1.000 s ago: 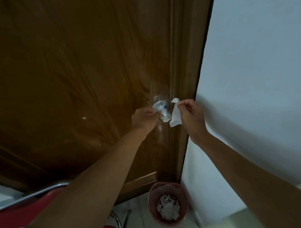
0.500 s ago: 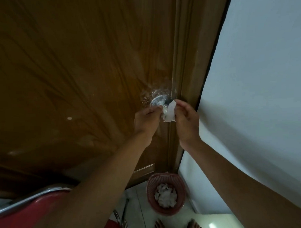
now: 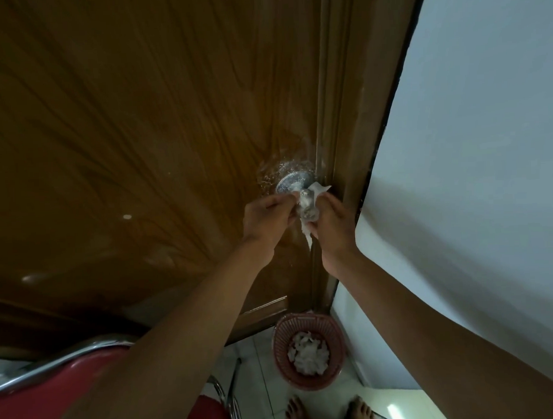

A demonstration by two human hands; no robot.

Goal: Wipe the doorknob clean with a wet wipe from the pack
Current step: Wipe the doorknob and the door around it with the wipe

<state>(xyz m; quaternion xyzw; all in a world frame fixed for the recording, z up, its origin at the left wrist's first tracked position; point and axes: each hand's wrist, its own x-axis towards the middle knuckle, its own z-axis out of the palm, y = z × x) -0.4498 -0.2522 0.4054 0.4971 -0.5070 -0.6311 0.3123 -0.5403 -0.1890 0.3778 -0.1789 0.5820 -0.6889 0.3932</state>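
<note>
Right now: I am mid-wipe, both hands up at the doorknob (image 3: 306, 205) on the right edge of the wooden door (image 3: 141, 135), beside the frame.
Wipe, feel: the wet wipe (image 3: 312, 205) looks thin, limp and damp; I judge it light, clingy and easy to tear if I drag it hard. One corner sticks up above the knob and a tail hangs below my hands.
Knob, feel: shiny metal, rigid and fixed to the door; I expect it to be slick under a wet sheet and perhaps to turn under my rubbing.
Where to hold: I would keep the wipe pinched on both sides of the knob, so it wraps the metal instead of sliding off.
Right hand (image 3: 332, 226): fingers closed, pressing the wipe against the right side of the knob.
Left hand (image 3: 266, 222): fingertips curled in at the knob's left side, touching the wipe's edge; whether they pinch the wipe or the knob itself I cannot tell.
Wipe against fingers: it lies between my two hands, draped round the knob, which shows through the gap.
Round plate (image 3: 291, 180): bare, just above my left fingertips.
Basket (image 3: 283, 350): on the floor below, well apart, with crumpled white wipes inside.
</note>
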